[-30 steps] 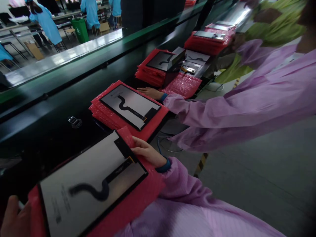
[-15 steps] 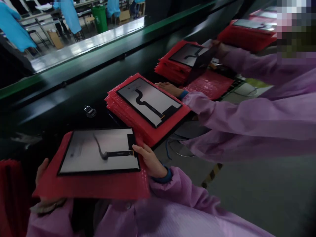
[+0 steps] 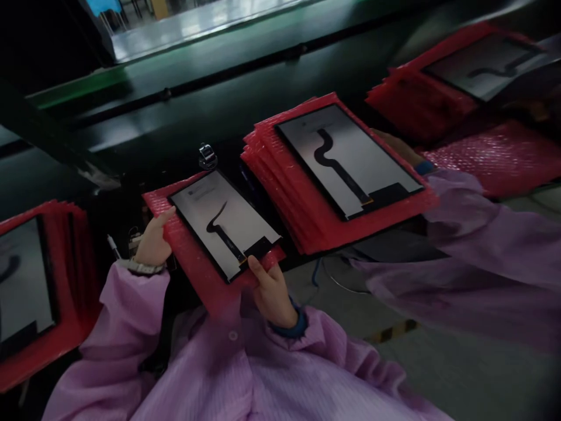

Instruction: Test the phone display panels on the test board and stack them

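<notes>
Between my hands is a red bubble-wrap bag (image 3: pixel 193 266) with an LCD screen panel (image 3: pixel 210 204) lying on top, its black flex cable (image 3: pixel 225 238) curling over the pale back. My left hand (image 3: pixel 154 241) grips the bag's left edge, thumb on top and fingers hidden beneath. At the near right corner, my right hand (image 3: pixel 272 292) pinches bag and panel together, its thumb on the panel's dark end. Bag and panel slant away from me to the upper left. To the right, another screen panel (image 3: pixel 350 158) lies on a stack of red bubble-wrap bags (image 3: pixel 284 204).
More red bags (image 3: pixel 76 263) with a screen panel (image 3: pixel 26 280) stand at the left. A metal-banded watch-like object (image 3: pixel 207 156) and a pen (image 3: pixel 113 245) lie on the dark bench. A co-worker's hand (image 3: pixel 398 146) is behind the right stack, near further bags (image 3: pixel 495 158).
The held bag and panel have turned clockwise, their far end swinging up and rightward. My view has shifted left, bringing the left stack's panel into sight.
</notes>
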`<state>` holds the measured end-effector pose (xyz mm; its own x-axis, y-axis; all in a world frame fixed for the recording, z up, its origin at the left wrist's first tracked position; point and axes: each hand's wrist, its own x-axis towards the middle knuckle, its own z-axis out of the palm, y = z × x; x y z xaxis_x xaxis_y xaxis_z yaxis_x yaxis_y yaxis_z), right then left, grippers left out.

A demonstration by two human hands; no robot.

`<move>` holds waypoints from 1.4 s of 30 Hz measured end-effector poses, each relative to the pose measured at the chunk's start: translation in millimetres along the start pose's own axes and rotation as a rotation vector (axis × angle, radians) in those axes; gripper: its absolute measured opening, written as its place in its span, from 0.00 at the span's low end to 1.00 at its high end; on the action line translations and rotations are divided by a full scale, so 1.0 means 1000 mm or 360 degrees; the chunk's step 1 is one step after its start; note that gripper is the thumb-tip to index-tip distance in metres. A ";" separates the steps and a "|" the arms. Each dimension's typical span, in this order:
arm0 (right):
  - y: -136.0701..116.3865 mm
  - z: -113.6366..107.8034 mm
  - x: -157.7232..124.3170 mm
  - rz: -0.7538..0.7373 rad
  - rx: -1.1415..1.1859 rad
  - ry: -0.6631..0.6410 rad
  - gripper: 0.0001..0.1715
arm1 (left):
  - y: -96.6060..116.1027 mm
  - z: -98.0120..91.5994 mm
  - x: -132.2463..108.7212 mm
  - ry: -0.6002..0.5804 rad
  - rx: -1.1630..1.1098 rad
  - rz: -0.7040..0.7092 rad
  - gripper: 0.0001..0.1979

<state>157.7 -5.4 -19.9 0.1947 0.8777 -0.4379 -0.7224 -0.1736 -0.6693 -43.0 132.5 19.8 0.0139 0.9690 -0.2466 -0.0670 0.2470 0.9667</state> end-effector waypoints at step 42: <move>-0.085 -0.023 0.026 -0.0392 -0.1285 0.0061 0.21 | -0.031 0.009 -0.025 -0.0177 0.2370 0.0697 0.59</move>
<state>239.3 22.0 12.5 0.3173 0.9191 -0.2335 0.0368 -0.2579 -0.9655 -32.3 100.5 -3.6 0.3344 0.9424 0.0039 0.9286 -0.3302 0.1694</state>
